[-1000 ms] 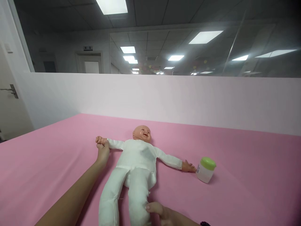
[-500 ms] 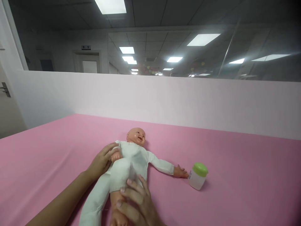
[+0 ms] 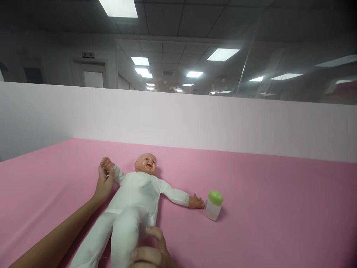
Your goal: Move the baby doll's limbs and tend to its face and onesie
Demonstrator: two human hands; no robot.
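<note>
1. Where the pink desk lies bare at centre, a doll in white rests on its back, head toward 12 o'clock.
2. Left hand: clasped around the doll's wrist, at 10 o'clock.
3. Right hand: fingers curled on the doll's leg, at 6 o'clock.
4. Jar, green lid: upright at 3 o'clock, touching the doll's other hand.

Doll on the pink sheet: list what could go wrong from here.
1. The jar with the green lid stands right at the doll's outstretched hand; swinging that arm could tip it over.
2. The left hand has its grip only on the doll's small wrist, so the limp sleeve could slip free.
3. The right hand clasps one soft cloth leg; pulling may drag the whole doll and wrinkle the pink sheet.
</note>
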